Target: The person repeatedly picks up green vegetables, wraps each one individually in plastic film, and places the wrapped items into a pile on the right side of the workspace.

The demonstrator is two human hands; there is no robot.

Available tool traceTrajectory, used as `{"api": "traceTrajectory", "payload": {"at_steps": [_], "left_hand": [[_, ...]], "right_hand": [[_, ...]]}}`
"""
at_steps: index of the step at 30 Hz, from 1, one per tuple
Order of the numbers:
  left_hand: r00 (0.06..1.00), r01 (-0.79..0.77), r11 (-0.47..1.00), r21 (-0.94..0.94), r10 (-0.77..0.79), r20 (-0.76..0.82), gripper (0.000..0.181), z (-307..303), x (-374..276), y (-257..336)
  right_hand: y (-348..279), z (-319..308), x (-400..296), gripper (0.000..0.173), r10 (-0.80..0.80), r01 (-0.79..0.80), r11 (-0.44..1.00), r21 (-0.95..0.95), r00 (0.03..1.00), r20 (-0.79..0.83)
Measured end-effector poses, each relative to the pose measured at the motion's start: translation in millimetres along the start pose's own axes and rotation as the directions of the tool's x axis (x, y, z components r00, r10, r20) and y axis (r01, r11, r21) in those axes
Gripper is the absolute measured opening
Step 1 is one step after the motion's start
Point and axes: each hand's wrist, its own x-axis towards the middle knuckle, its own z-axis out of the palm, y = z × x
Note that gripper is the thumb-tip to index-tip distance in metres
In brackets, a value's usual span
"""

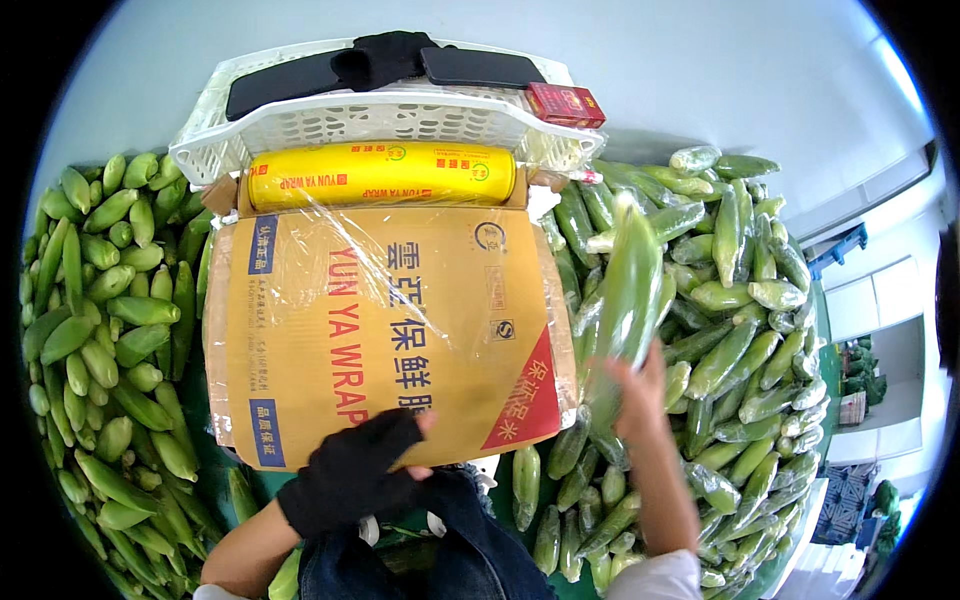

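Note:
My right hand (637, 390), bare and a little blurred, grips a green ear of corn in its husk, wrapped in clear film (630, 292), above the wrapped pile on the right. My left hand (367, 465) wears a black fingerless glove and rests near the front edge of a cardboard box (300, 322), with nothing visible in it. A yellow roll of plastic wrap (382, 176) lies across the far end of the box. Some clear film stretches from the roll over the box top.
Unwrapped corn ears (142, 345) are heaped at left, film-wrapped ears (727, 360) at right. Behind the roll, a white plastic basket (375, 124) bears two dark flat objects (487, 67), a black glove (390, 56) and a small red box (566, 105). A wall stands behind.

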Motion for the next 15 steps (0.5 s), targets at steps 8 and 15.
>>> {"api": "traceTrajectory", "payload": {"at_steps": [8, 15], "left_hand": [[0.968, 0.144, 0.988, -0.064, -0.154, -0.198, 0.052, 8, -37, -9], [0.907, 0.324, 0.784, 0.529, -0.1, -0.408, 0.057, -23, -77, -62]], "right_hand": [[-169, -110, 194, 0.04, -0.803, 0.31, 0.469, -0.827, 0.541, -0.252], [0, 59, 43, 0.035, -0.671, 0.863, 0.157, -0.48, 0.45, 0.59]]}}
